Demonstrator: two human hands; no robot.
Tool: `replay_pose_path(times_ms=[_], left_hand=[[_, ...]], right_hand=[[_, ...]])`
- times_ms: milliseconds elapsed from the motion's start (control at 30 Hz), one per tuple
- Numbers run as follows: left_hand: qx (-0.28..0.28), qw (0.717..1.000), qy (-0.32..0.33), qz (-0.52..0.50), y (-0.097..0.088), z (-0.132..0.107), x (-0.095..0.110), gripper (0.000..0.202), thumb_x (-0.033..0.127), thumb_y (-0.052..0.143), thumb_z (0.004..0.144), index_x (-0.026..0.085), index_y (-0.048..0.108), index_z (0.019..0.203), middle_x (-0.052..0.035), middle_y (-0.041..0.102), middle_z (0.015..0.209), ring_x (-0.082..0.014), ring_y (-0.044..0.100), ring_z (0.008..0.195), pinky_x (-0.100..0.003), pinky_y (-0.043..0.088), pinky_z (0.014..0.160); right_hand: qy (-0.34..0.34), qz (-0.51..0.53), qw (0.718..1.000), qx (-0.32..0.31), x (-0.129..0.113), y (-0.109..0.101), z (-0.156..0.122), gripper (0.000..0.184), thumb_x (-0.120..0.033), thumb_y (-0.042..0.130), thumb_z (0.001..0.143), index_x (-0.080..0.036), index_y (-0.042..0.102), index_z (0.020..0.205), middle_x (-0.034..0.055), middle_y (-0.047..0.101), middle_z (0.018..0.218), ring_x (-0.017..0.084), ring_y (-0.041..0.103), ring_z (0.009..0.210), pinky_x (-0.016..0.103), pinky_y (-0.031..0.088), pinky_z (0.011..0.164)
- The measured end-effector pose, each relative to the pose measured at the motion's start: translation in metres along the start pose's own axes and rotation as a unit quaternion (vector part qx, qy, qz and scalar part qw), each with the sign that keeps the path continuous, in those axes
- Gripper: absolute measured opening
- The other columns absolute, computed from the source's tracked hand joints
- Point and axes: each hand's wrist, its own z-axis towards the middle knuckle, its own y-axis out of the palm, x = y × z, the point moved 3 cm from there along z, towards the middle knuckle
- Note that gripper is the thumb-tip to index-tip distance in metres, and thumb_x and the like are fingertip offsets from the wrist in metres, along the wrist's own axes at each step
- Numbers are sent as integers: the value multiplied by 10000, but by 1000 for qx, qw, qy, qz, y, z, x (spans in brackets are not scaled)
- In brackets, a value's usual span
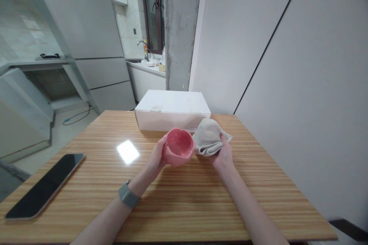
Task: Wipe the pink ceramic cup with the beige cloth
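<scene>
A pink bowl (pixel 177 159) with a wavy rim is tilted so that its glossy inside faces me. My left hand (pixel 156 157) grips it from the left side, fingers closed behind it and mostly hidden. Just to its right, my right hand (pixel 223 157) holds a light grey cloth (pixel 209 136), bunched and folded, with the thumb over its right side. The cloth's left edge meets or nearly meets the bowl's right side; I cannot tell if they touch. Both are held over the wooden table (pixel 184 203).
Behind my hands, a closed white box (pixel 172 119) sits at the table's far end. A dark-screened phone (pixel 46 187) lies near the left edge. A white wall panel (pixel 287 95) runs along the right side. Beyond stand a fridge (pixel 94 19) and a sink counter (pixel 148 78).
</scene>
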Motion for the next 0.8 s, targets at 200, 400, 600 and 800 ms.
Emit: replay_pose_path(times_ms=[200,400,600,800], left_hand=[[-112,980,-148,-72,9,-13,-8,600,617,452,828,180,584,1218,-93,715,993,-212,675,695,-290,510,549],[-106,975,-190,-37,-1,-6,-20,584,606,501,805,138,629,1128,-103,724,927,-225,679,688,-283,506,534],[-81,984,-159,-11,0,0,-21,619,638,446,800,159,608,1156,-79,721,835,-212,646,532,-268,446,368],[-27,996,-86,-1,8,-4,-17,590,619,393,836,192,592,1191,-72,723,963,-205,668,650,-303,526,491]], right_hand=[[103,-48,974,-198,23,16,-30,330,-408,550,846,-160,666,1031,59,739,935,231,683,936,344,554,823],[126,-111,948,-270,45,13,-38,262,-375,688,729,-178,688,903,37,746,842,247,680,938,329,542,835],[52,-103,963,-244,50,21,-42,336,-474,656,727,-182,677,892,46,743,858,253,661,976,358,534,840],[-40,-119,974,-191,61,12,-48,338,-536,608,754,-211,664,829,0,731,804,189,679,889,265,550,735]])
